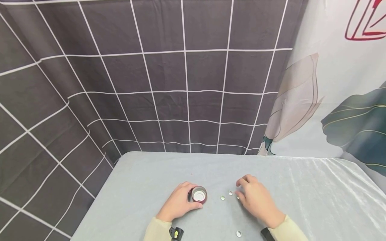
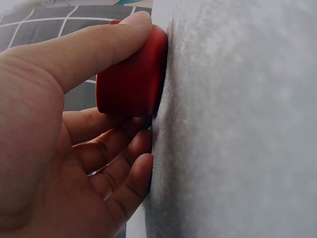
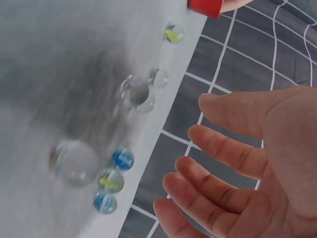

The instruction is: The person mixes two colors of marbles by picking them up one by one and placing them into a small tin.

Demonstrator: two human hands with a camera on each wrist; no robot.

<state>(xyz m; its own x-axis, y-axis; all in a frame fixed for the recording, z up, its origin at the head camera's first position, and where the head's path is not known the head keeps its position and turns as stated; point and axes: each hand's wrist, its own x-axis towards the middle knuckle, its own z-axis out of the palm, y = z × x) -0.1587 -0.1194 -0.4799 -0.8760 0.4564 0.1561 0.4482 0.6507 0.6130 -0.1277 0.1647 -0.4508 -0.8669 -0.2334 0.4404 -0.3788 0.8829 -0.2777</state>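
My left hand [image 1: 178,202] grips a small round red container [image 1: 199,194], thumb on one side and fingers on the other. Its open top faces up and its base is on the cloth, as the left wrist view shows the red wall [image 2: 131,74] against the surface. My right hand [image 1: 256,199] hovers just right of some glass marbles, fingers loosely bent and holding nothing. One marble with a yellow swirl [image 3: 174,33] lies nearest the container. Clear marbles [image 3: 158,78] and blue-swirled marbles [image 3: 123,158] also show in the right wrist view; the right hand hides some from the head view.
A pale grey velvety cloth [image 1: 135,187] covers the table. Another marble [image 1: 239,233] lies near the front, between the forearms. Dark grid-patterned curtain [image 1: 166,73] hangs behind and at the left; a white leaf-printed curtain [image 1: 328,73] hangs at the right.
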